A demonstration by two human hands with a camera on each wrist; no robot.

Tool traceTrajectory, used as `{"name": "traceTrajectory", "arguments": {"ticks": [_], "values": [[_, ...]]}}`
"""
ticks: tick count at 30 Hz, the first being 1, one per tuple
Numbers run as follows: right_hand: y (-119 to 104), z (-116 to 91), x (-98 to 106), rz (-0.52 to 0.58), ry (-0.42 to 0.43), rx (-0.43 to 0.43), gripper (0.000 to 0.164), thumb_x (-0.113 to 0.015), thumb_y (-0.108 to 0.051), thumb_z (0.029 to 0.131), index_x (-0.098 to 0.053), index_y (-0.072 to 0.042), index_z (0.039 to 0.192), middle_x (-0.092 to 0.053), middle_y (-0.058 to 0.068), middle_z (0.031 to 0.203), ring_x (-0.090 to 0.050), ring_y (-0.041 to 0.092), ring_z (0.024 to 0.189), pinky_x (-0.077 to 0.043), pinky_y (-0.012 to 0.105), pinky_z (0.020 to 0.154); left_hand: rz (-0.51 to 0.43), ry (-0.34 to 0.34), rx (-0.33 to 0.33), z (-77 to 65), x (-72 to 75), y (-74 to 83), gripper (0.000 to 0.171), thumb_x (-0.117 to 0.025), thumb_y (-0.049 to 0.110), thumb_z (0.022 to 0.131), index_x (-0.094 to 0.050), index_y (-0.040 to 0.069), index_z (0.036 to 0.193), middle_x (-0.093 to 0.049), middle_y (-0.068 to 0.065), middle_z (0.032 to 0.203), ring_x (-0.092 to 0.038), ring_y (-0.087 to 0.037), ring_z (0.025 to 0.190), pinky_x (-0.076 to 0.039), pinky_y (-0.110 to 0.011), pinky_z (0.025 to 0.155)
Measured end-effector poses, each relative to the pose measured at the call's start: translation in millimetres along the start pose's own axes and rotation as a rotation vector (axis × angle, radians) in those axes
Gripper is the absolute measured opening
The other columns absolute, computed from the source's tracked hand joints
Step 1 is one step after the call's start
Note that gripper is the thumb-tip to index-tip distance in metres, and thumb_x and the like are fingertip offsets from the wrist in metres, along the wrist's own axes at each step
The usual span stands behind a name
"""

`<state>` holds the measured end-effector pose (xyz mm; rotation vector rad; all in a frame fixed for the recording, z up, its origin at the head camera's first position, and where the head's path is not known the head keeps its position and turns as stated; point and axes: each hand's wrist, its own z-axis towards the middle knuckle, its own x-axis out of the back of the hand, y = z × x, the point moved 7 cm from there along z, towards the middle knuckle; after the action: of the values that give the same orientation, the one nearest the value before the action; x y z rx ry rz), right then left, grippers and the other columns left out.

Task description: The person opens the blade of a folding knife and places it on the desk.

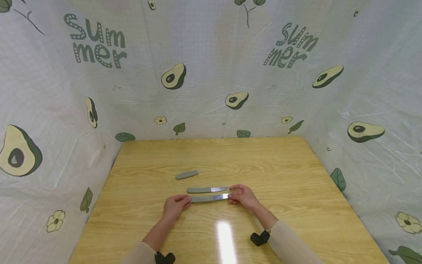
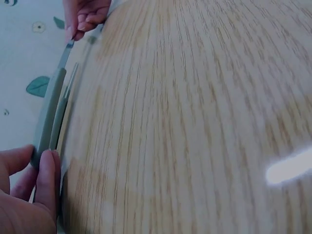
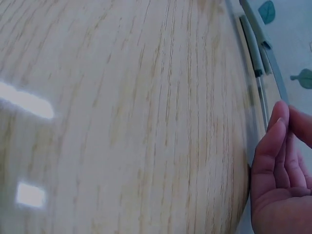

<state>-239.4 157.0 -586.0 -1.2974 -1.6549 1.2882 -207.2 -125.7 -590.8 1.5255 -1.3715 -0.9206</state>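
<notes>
Between my two hands is an unfolded folding knife with a grey-green handle and shiny blade. The left hand pinches the handle's end between thumb and fingers. At the other end, the right hand pinches the blade near its tip, which the fingers hide. In the left wrist view the held handle stands above the table. Just behind it a second, similar unfolded knife lies on the table, its tip close to the right fingertips. Farther back rests a third knife, folded, with no blade showing.
The wooden table runs back to a white cloth printed with avocados and leaves, which hangs at the back and both sides. A bright light reflection lies on the table's near part. Black wrist mounts sit at both sleeves.
</notes>
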Motion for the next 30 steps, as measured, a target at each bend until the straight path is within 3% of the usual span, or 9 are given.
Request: {"name": "traceTrajectory", "arguments": {"ticks": [10,20,30], "values": [[3.1,-1.0,2.9,-0.067,0.181,-0.041,0.063,-0.071,0.002,0.083,-0.039,0.005,0.137,-0.072,0.009,0.076,-0.068,0.010,0.059,-0.055,0.014,0.054,0.199,0.114,-0.022,-0.5,-1.1,2.1,0.023,-0.075,0.016,0.085,-0.073,-0.003,0.099,-0.072,-0.013,0.094,-0.070,-0.009,0.073,-0.060,-0.018,0.066],[5.9,4.2,4.8,-0.104,0.282,-0.061,0.066,-0.075,0.002,0.080,-0.038,-0.002,0.135,-0.069,0.011,0.072,-0.066,0.012,0.054,-0.055,0.017,0.049,0.195,0.139,-0.045,0.9,-2.4,8.3,0.029,-0.075,0.011,0.083,-0.069,-0.007,0.105,-0.072,-0.016,0.091,-0.070,-0.012,0.071,-0.060,-0.020,0.064],[0.3,2.3,0.9,-0.157,0.296,-0.066,0.062,-0.076,-0.002,0.080,-0.042,-0.001,0.132,-0.067,0.012,0.072,-0.066,0.013,0.052,-0.055,0.019,0.048,0.219,0.167,-0.041,2.2,0.3,6.2,0.030,-0.076,0.014,0.083,-0.069,-0.005,0.104,-0.069,-0.013,0.083,-0.069,-0.010,0.065,-0.060,-0.020,0.060]]}}
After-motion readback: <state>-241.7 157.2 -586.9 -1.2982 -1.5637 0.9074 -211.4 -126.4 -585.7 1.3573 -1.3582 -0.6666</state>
